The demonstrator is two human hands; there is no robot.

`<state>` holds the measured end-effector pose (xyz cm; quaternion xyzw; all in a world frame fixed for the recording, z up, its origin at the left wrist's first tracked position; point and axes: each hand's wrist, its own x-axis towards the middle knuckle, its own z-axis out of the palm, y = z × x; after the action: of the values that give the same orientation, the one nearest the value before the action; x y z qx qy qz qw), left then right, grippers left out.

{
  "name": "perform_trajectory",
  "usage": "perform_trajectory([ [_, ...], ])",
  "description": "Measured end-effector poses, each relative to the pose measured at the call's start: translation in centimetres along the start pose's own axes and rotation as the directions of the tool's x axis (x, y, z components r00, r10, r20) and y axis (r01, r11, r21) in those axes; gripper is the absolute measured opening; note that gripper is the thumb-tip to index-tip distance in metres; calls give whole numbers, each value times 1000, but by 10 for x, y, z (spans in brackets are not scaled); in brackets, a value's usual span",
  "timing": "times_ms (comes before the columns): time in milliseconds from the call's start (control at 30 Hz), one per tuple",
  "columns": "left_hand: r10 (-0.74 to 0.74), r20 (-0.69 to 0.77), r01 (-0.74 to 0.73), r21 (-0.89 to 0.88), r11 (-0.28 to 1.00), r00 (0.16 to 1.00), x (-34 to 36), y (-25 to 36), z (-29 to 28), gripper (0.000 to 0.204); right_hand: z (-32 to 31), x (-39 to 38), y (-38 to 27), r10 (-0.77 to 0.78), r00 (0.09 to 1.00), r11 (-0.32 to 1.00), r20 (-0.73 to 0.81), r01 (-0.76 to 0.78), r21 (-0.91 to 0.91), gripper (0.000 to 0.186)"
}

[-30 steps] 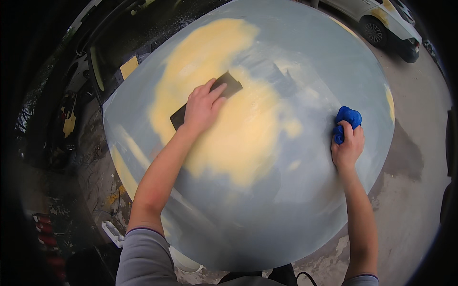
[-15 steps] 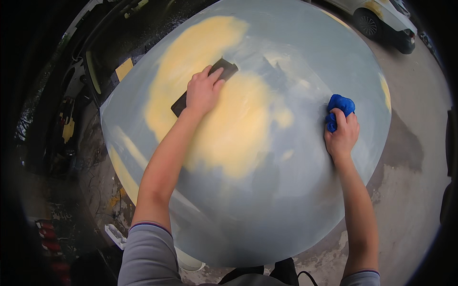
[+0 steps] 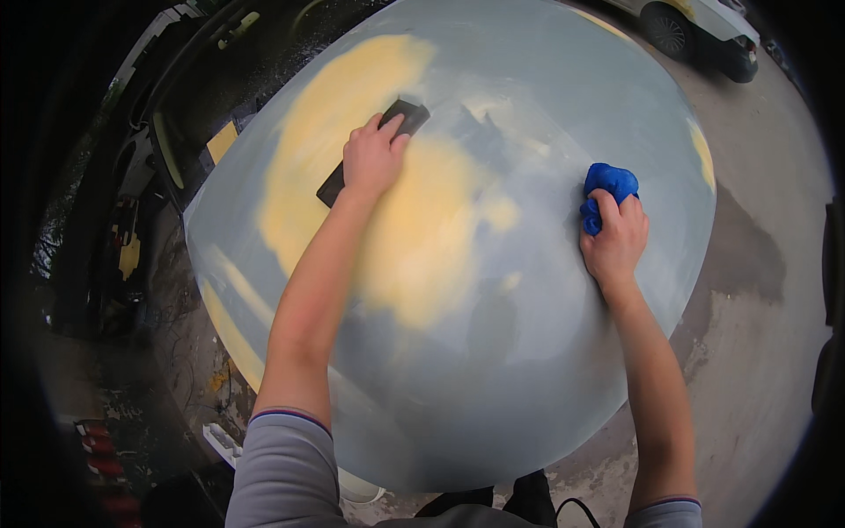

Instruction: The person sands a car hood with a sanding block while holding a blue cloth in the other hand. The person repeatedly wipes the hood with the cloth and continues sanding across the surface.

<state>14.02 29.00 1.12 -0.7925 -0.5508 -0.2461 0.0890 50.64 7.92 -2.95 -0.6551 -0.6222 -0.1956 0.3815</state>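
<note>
A broad, curved car panel (image 3: 546,290), grey with yellow filler patches (image 3: 422,229), lies before me. My left hand (image 3: 372,160) is closed over a long dark sanding block (image 3: 407,113), which rests slantwise on the large yellow patch. Its far end reaches the grey beside the patch; the middle is hidden under my palm. On the right, my right hand (image 3: 616,233) grips a crumpled blue cloth (image 3: 613,180) against the grey surface. Thumb and fingers are pressed round the cloth, and part of it is hidden in the hand.
A dark vehicle (image 3: 167,158) with its body open stands along the left. At the far right is a light-coloured car (image 3: 695,31). A white container (image 3: 359,487) sits under the panel's near edge, with a black cable (image 3: 576,506) farther right. The concrete floor (image 3: 748,352) is stained.
The view has shifted, so the panel appears farther left. Against the panel, the sanding block has slid slightly right and away from me. My right hand still holds the cloth on nearly the same spot.
</note>
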Motion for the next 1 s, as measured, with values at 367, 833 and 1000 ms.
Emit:
perform_trajectory([
  [367, 42, -25, -42, -24, 999, 999, -13, 26, -23, 43, -1, 1, -2, 27, 1000, 999, 16, -28, 27, 48],
  [833, 145, 5, -143, -106, 984, 989, -101, 96, -35, 51, -8, -1, 11, 36, 999, 999, 14, -36, -17, 47],
  [1000, 1, 35, -2, 13, 1000, 999, 14, 68, -4, 48, -2, 2, -9, 52, 999, 997, 14, -53, 53, 45],
])
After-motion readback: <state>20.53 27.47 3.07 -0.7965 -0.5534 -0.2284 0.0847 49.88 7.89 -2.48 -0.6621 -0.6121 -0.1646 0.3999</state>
